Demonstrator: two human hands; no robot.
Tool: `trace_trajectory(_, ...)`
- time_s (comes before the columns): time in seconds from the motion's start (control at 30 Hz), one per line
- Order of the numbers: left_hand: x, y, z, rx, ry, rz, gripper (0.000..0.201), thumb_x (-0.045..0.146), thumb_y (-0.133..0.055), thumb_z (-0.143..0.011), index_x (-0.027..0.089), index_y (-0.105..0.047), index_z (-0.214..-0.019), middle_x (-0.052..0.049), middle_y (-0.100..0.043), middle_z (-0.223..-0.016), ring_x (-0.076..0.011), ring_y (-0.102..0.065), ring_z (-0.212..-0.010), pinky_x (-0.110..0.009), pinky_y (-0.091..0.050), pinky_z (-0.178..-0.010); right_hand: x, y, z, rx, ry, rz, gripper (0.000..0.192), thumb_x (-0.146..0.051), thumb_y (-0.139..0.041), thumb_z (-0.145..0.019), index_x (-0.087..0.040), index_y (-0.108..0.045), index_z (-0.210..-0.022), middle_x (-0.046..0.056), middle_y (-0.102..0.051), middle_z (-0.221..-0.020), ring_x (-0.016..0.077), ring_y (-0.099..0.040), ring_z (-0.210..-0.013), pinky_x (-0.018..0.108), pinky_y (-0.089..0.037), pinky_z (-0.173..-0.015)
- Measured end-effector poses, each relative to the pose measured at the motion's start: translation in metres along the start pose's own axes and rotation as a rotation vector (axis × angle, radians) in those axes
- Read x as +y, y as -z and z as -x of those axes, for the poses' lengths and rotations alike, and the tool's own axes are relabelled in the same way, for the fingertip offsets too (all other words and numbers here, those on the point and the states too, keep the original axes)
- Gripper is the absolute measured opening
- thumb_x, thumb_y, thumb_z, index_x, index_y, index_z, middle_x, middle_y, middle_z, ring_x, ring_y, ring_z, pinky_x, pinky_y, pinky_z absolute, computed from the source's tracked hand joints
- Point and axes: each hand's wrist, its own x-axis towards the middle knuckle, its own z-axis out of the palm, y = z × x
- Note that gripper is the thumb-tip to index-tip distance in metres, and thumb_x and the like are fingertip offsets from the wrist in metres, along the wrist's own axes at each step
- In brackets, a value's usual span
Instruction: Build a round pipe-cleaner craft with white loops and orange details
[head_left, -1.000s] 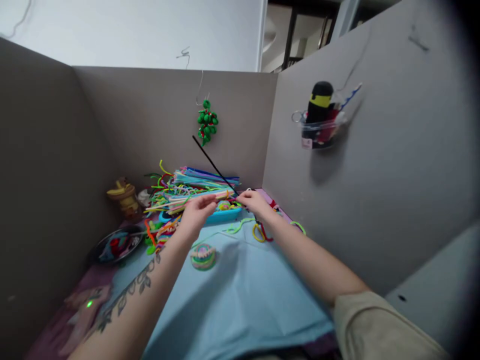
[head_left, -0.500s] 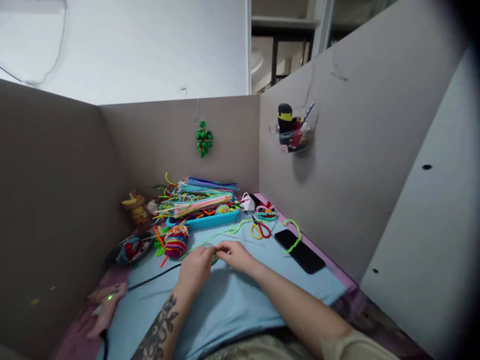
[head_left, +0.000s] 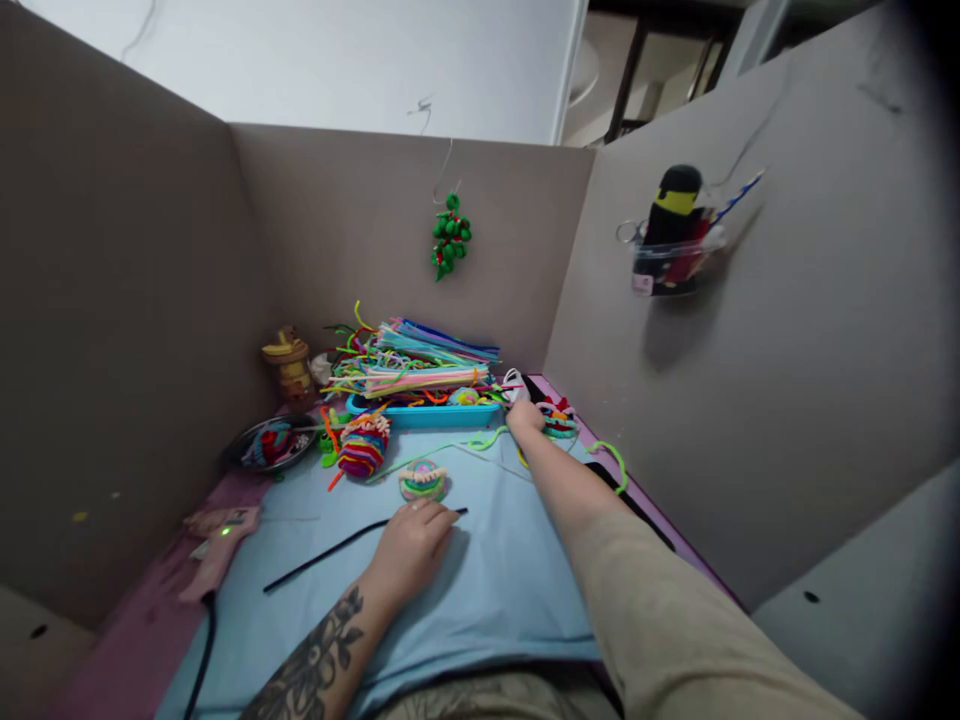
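My left hand [head_left: 417,545] lies low over the blue cloth, fingers curled round a black pipe cleaner [head_left: 330,550] whose short end sticks out past the fingertips. Just beyond the fingers rests a round coiled piece of pastel pipe cleaners [head_left: 422,482] with a pale beaded strip across it. My right hand [head_left: 526,416] is stretched forward to the right end of the blue tray [head_left: 424,415], near a white object [head_left: 514,385]. Its fingers are hidden from me. Part of the scissors' yellow handle [head_left: 523,457] shows beside the right forearm.
Pipe cleaners [head_left: 420,360] are heaped over the tray. A striped piece [head_left: 364,446], a dark bowl [head_left: 270,445] and a pink glue gun [head_left: 221,550] with a lit green light stand left. A phone [head_left: 637,505] lies right, partly covered by the arm. Grey partitions enclose the table.
My right hand has left the coil and reached forward right. The coil now lies on the cloth. My left hand has come slightly nearer me with the black pipe cleaner. The view has shifted.
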Motion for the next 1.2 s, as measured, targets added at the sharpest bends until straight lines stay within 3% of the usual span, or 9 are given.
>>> trace_trajectory(0.2, -0.007, 0.005, 0.002, -0.011, 0.035, 0.151, 0.019, 0.016, -0.044, -0.083, 0.019, -0.061, -0.093, -0.007, -0.065, -0.087, -0.0184, -0.058, -0.085, -0.032, -0.045, -0.076, 0.001, 0.001, -0.003, 0.002, 0.010, 0.004, 0.029, -0.014, -0.048, -0.079, -0.009, -0.062, -0.104, 0.023, -0.061, -0.102, 0.0272, -0.059, -0.096, 0.034, -0.044, -0.073)
trace_trajectory(0.4, -0.010, 0.006, 0.004, 0.069, 0.060, 0.254, 0.018, 0.018, -0.045, -0.084, 0.020, -0.062, -0.091, -0.006, -0.066, -0.086, -0.0174, -0.059, -0.084, -0.032, -0.046, -0.076, 0.056, 0.042, 0.029, 0.085, 0.196, -0.027, 0.018, -0.014, -0.051, -0.071, -0.013, -0.064, -0.084, 0.011, -0.067, -0.086, 0.0186, -0.060, -0.082, 0.023, -0.041, -0.069)
trace_trajectory(0.5, -0.005, 0.006, 0.000, 0.132, 0.104, 0.315, 0.018, 0.020, -0.045, -0.085, 0.020, -0.061, -0.092, -0.006, -0.066, -0.088, -0.0170, -0.060, -0.085, -0.032, -0.047, -0.077, 0.075, 0.059, 0.061, 0.075, 0.376, -0.255, 0.008, -0.019, -0.054, -0.065, -0.015, -0.060, -0.069, 0.003, -0.063, -0.065, 0.0150, -0.057, -0.063, 0.022, -0.040, -0.057)
trace_trajectory(0.6, 0.000, 0.006, -0.011, 0.210, 0.147, 0.364, 0.019, 0.020, -0.046, -0.084, 0.020, -0.060, -0.097, -0.006, -0.065, -0.094, -0.0174, -0.059, -0.091, -0.033, -0.047, -0.082, 0.068, 0.067, 0.100, -0.152, 0.465, -0.598, 0.008, -0.024, -0.055, -0.066, -0.016, -0.055, -0.069, 0.001, -0.060, -0.059, 0.0120, -0.054, -0.052, 0.021, -0.041, -0.049)
trace_trajectory(0.73, 0.001, 0.009, -0.028, 0.286, 0.158, 0.329, 0.036, 0.022, -0.051, -0.082, 0.022, -0.051, -0.117, -0.009, -0.058, -0.113, -0.0194, -0.054, -0.104, -0.036, -0.045, -0.088, 0.031, 0.068, 0.149, -0.471, 0.532, -0.869, 0.014, -0.026, -0.058, -0.065, -0.016, -0.054, -0.075, 0.001, -0.062, -0.062, 0.0100, -0.054, -0.049, 0.020, -0.043, -0.047)
trace_trajectory(0.83, -0.005, 0.009, -0.030, 0.316, 0.160, 0.236, 0.036, 0.023, -0.053, -0.081, 0.023, -0.052, -0.117, -0.008, -0.058, -0.114, -0.0205, -0.053, -0.104, -0.038, -0.043, -0.089, 0.007, 0.065, 0.175, -0.582, 0.602, -0.908, 0.014, -0.026, -0.058, -0.067, -0.015, -0.056, -0.074, 0.001, -0.062, -0.062, 0.0088, -0.053, -0.049, 0.019, -0.043, -0.047)
trace_trajectory(1.0, -0.017, 0.007, -0.016, 0.293, 0.138, 0.192, 0.019, 0.022, -0.049, -0.084, 0.022, -0.062, -0.098, -0.005, -0.066, -0.091, -0.0179, -0.058, -0.088, -0.034, -0.045, -0.081, -0.008, 0.046, 0.195, -0.684, 0.715, -0.933, 0.014, -0.028, -0.058, -0.069, -0.015, -0.057, -0.073, -0.001, -0.061, -0.061, 0.0081, -0.052, -0.049, 0.019, -0.042, -0.047)
trace_trajectory(1.1, -0.021, 0.008, -0.011, 0.284, 0.139, 0.245, 0.021, 0.021, -0.046, -0.086, 0.020, -0.062, -0.100, -0.005, -0.067, -0.093, -0.0164, -0.059, -0.087, -0.033, -0.046, -0.080, -0.005, 0.031, 0.195, -0.613, 0.739, -0.986, 0.014, -0.029, -0.058, -0.070, -0.016, -0.058, -0.076, -0.001, -0.061, -0.063, 0.0089, -0.053, -0.051, 0.021, -0.043, -0.050)
trace_trajectory(1.2, -0.022, 0.011, -0.011, 0.302, 0.151, 0.246, 0.023, 0.022, -0.045, -0.086, 0.020, -0.062, -0.102, -0.005, -0.067, -0.094, -0.0167, -0.060, -0.088, -0.033, -0.047, -0.080, 0.002, 0.022, 0.194, -0.350, 0.825, -0.903, 0.011, -0.025, -0.058, -0.072, -0.017, -0.061, -0.078, 0.000, -0.063, -0.068, 0.0114, -0.056, -0.060, 0.024, -0.045, -0.059)
